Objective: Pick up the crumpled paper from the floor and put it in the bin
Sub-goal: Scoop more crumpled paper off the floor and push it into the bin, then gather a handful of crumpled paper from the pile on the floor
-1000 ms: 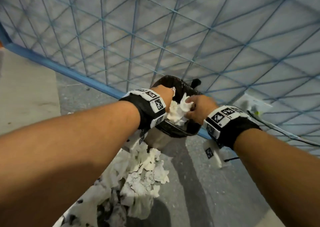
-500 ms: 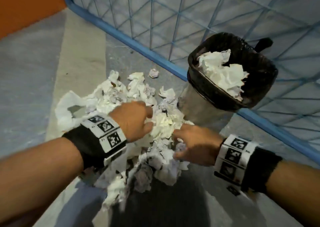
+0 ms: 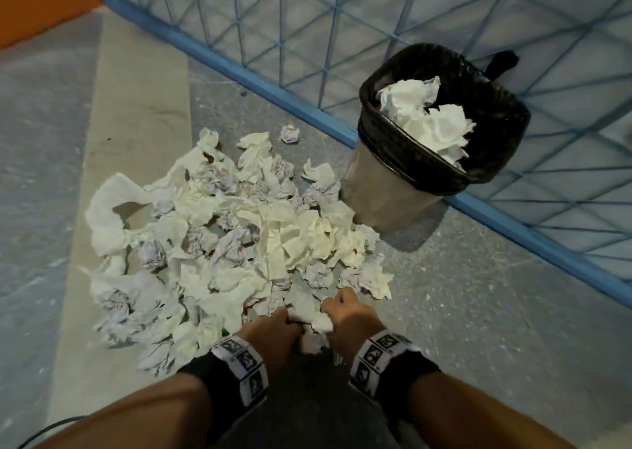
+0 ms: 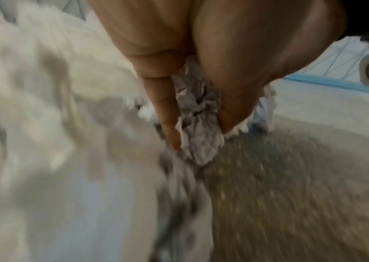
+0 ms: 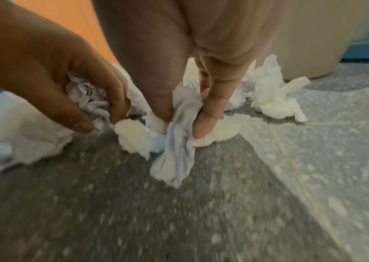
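I count two hands at the near edge of one big heap of crumpled paper [image 3: 219, 243] on the floor [image 3: 478, 311]. My left hand [image 3: 273, 332] has its fingers curled round a grey crumpled wad [image 4: 198, 113], pinched between thumb and fingers just above the floor. My right hand [image 3: 345, 315] pinches a limp white piece [image 5: 176, 147] between thumb and forefinger, and that piece hangs down to the floor. The two hands sit just beside each other, with paper bunched between them.

The heap holds far too many pieces to count exactly; they overlap, some balled tight, some only loosely creased. One small ball [image 3: 290, 134] lies apart from the heap, near the blue rail [image 3: 273, 93] of the mesh fence [image 3: 376, 21]. In the right wrist view two loose clumps lie on the floor near the base of the bin.

There is one bin [image 3: 393, 195], beige, with one black bag [image 3: 485, 120] folded over its rim, standing against the fence and touching the far right edge of the heap. Inside it I see a mound of white paper [image 3: 427, 120], at least two crumpled pieces.

Each wrist wears one black band [image 3: 236, 370] with square black-and-white marker tags; I make out about three tags on each. Some balls show faint print, but I can read no words or brand anywhere
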`<move>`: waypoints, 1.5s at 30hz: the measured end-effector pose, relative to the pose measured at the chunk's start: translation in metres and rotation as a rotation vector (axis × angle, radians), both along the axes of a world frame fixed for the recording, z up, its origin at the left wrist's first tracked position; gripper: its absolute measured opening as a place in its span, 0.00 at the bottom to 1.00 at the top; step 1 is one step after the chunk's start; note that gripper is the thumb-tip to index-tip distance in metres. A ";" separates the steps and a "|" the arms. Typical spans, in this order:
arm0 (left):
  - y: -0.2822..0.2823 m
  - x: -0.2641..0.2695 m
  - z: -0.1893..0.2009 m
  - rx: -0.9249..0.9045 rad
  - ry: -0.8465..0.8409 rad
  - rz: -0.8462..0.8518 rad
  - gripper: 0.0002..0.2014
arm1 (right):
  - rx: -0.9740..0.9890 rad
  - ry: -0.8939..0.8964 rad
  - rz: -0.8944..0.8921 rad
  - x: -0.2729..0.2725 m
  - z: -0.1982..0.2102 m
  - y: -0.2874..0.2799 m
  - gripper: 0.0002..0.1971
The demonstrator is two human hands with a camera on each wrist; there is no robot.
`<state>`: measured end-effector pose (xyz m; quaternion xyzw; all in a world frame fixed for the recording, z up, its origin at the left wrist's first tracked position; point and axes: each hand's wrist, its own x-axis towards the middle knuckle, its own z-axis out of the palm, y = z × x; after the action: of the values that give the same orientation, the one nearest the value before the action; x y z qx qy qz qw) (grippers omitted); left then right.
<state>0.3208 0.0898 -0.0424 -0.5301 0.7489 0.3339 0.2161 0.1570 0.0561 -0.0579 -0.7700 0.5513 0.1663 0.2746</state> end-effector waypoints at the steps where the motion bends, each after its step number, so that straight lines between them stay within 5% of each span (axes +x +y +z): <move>1: -0.007 0.003 0.010 0.006 0.009 -0.016 0.18 | 0.048 0.003 0.000 0.000 0.011 -0.006 0.15; 5: -0.046 0.008 0.073 0.034 0.037 -0.160 0.16 | 0.107 -0.059 0.072 -0.002 0.080 -0.034 0.16; 9: -0.106 0.015 0.181 -0.294 0.074 -0.207 0.14 | 0.008 -0.162 0.237 -0.026 0.184 -0.062 0.18; 12: -0.148 0.009 0.235 -0.634 0.221 -0.055 0.14 | -0.194 -0.247 0.168 -0.056 0.255 -0.093 0.16; 15: -0.186 -0.022 0.252 -0.908 0.422 0.166 0.16 | -0.524 -0.313 -0.084 -0.085 0.277 -0.138 0.17; 19: -0.228 -0.072 0.215 -0.945 0.523 0.339 0.20 | -0.697 -0.261 -0.311 -0.099 0.236 -0.195 0.13; 23: -0.250 -0.089 0.176 -0.707 0.206 0.103 0.31 | -0.481 -0.034 -0.177 -0.089 0.196 -0.211 0.25; 25: -0.250 -0.084 0.184 -0.810 0.202 0.044 0.33 | -0.505 0.030 -0.093 -0.089 0.202 -0.210 0.34; 28: -0.227 -0.066 0.210 -1.095 0.373 0.077 0.29 | -0.700 -0.087 -0.045 -0.099 0.232 -0.191 0.40; 32: -0.172 -0.040 0.191 -1.151 0.501 0.112 0.18 | -0.998 -0.510 -0.010 -0.106 0.247 -0.125 0.14; 35: -0.135 -0.031 0.135 -0.756 0.246 0.094 0.18 | -0.709 -0.521 0.138 -0.093 0.190 -0.075 0.06; 39: -0.073 -0.038 0.062 -0.257 -0.097 -0.022 0.25 | -0.067 -0.057 0.250 -0.081 0.078 -0.057 0.27; 45: -0.007 -0.058 -0.008 -0.216 -0.042 0.181 0.28 | 0.124 0.004 0.109 -0.047 0.006 -0.065 0.32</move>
<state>0.2633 0.0829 -0.0506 -0.6224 0.7251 0.2581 0.1425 0.1097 -0.0084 -0.0521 -0.7802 0.4975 0.2163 0.3114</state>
